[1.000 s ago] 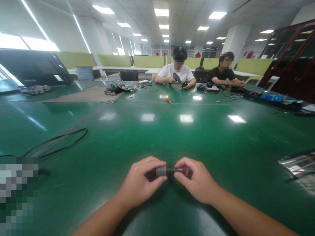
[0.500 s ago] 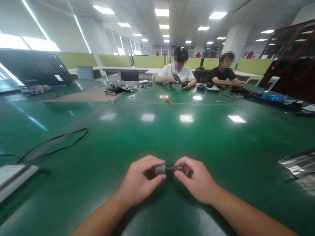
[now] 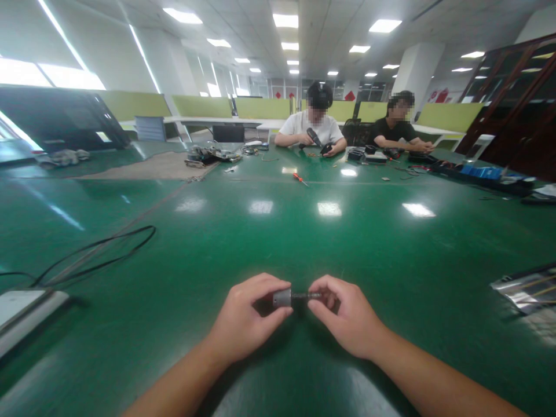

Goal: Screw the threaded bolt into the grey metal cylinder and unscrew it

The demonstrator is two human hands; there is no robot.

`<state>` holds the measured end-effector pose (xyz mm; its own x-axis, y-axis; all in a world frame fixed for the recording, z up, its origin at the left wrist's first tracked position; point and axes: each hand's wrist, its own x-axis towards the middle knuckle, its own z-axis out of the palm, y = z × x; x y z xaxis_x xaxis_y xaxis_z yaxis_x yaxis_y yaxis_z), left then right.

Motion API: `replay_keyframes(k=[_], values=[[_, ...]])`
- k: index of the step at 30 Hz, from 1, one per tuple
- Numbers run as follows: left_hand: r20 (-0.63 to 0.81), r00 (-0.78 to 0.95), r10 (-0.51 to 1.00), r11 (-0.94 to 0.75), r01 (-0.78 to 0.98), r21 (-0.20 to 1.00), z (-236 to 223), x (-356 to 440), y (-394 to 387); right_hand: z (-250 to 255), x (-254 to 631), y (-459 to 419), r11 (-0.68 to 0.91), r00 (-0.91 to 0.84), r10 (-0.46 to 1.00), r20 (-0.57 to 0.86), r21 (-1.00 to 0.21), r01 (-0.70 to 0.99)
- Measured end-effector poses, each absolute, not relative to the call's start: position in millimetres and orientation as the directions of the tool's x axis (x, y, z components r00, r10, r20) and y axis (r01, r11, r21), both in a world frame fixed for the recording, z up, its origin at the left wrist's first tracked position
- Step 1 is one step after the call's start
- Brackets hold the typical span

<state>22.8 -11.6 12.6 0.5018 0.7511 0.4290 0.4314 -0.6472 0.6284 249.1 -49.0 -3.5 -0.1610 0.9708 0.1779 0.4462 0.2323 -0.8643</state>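
Note:
Low in the middle of the head view, my left hand grips a short grey metal cylinder between thumb and fingers. A thin dark shaft, apparently ridged, sticks out of the cylinder's right end. My right hand pinches the far end of that shaft with thumb and fingertips. Cylinder and shaft lie level in one line, just above the green tabletop. Part of the shaft's right end is hidden by my right fingers. The exact kind of part cannot be made out.
An orange screwdriver lies farther up the table. A black cable and a white-topped device are at left; a clear packet is at right. Two people sit opposite, one holding a power tool near electronic parts.
My hands stay nearly in place around the cylinder and shaft. The shaft looks slightly turned, showing its ridges more clearly. Across the table, the person's power tool has shifted slightly.

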Motion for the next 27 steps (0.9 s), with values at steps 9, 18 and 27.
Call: replay_keyframes(k=[9,18,27], values=[[0.421,0.5,0.757,-0.642,0.446,0.624,12.7,21.9,-10.3,-3.0,248.5,-49.1,0.255,-0.15,0.966,0.208,-0.851,0.459],[0.434,0.488,0.757,-0.644,0.444,0.623,13.4,21.4,-9.7,-1.6,248.6,-49.4,0.263,-0.138,0.965,0.224,-0.838,0.478],[0.434,0.476,0.765,-0.637,0.457,0.621,13.5,20.4,-7.9,-4.6,249.4,-48.4,0.273,-0.131,0.962,0.239,-0.826,0.493]])
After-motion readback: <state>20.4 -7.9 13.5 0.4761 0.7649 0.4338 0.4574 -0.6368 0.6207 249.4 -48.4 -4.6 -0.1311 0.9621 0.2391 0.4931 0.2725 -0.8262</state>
